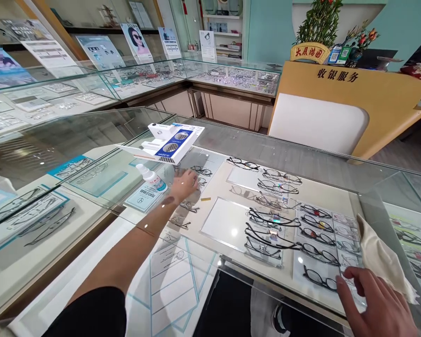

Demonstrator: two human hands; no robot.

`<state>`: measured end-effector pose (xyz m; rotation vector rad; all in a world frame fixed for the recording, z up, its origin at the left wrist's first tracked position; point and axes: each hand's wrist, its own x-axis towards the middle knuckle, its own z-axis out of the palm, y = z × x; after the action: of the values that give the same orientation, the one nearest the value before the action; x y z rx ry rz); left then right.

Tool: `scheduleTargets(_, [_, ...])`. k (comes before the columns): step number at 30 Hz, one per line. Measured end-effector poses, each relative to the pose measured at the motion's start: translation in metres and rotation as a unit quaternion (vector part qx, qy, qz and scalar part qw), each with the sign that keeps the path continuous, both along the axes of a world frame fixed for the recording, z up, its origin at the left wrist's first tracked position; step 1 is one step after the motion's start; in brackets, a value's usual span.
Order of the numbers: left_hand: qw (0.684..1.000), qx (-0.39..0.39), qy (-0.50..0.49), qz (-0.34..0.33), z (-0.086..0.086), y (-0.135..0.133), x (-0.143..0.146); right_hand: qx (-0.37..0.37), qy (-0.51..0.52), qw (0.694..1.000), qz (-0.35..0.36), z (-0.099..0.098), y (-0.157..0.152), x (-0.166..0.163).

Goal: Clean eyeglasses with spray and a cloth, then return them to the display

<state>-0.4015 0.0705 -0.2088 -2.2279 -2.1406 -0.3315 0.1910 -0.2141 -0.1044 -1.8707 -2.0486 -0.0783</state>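
Observation:
My left hand (185, 184) reaches out over the glass showcase top (210, 135), fingers lowered toward its surface with nothing visible in them. Under the glass by those fingertips lie eyeglasses (200, 169). Left of that hand, a white spray bottle (152, 178) stands beside a printed light-blue card (141, 198). My right hand (381, 302) is at the lower right, its thumb and index finger apart and the palm holding nothing visible. A crumpled cream cloth (382, 255) lies just beyond it. Near its thumb, black-framed eyeglasses (319, 278) sit in the case.
A white and blue folded cardboard display (173, 142) stands on the glass beyond my left hand. Further showcases (231, 79) with eyeglasses and upright posters (136, 42) line the back. A yellow counter (389, 103) with plants stands at right. The showcase's near edge (280, 292) runs before me.

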Motion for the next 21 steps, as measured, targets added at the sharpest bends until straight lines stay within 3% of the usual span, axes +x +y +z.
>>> scheduleTargets(3, [1.0, -0.025, 0.01, -0.011, 0.009, -0.056, 0.016, 0.002, 0.011, 1.0, -0.002, -0.001, 0.001, -0.002])
scheduleTargets(6, [0.991, -0.098, -0.019, -0.093, 0.017, -0.126, 0.035, 0.006, 0.021, 1.0, -0.007, 0.001, 0.0, -0.008])
scheduleTargets(8, [0.976, -0.174, -0.045, -0.12, 0.026, -0.177, 0.048, 0.008, 0.022, 1.0, -0.005, 0.002, 0.0, -0.012])
scheduleTargets(11, [0.934, -0.262, -0.118, -0.211, 0.049, -0.246, 0.068, 0.013, 0.014, 1.0, -0.006, 0.001, 0.001, -0.015])
scheduleTargets(14, [0.901, -0.341, -0.122, -0.241, 0.092, -0.299, 0.094, 0.025, 0.006, 1.0, -0.009, 0.001, 0.003, -0.017])
scheduleTargets(16, [0.899, -0.327, -0.131, -0.26, 0.131, -0.322, 0.114, 0.03, 0.009, 0.999, -0.01, 0.001, 0.003, -0.017])
scheduleTargets(19, [0.9, -0.273, -0.149, -0.305, 0.19, -0.332, 0.143, 0.033, 0.017, 0.999, -0.006, 0.002, 0.003, -0.018])
scheduleTargets(21, [0.907, -0.219, -0.159, -0.323, 0.221, -0.321, 0.158, 0.035, 0.02, 0.999, -0.001, 0.003, 0.003, -0.018])
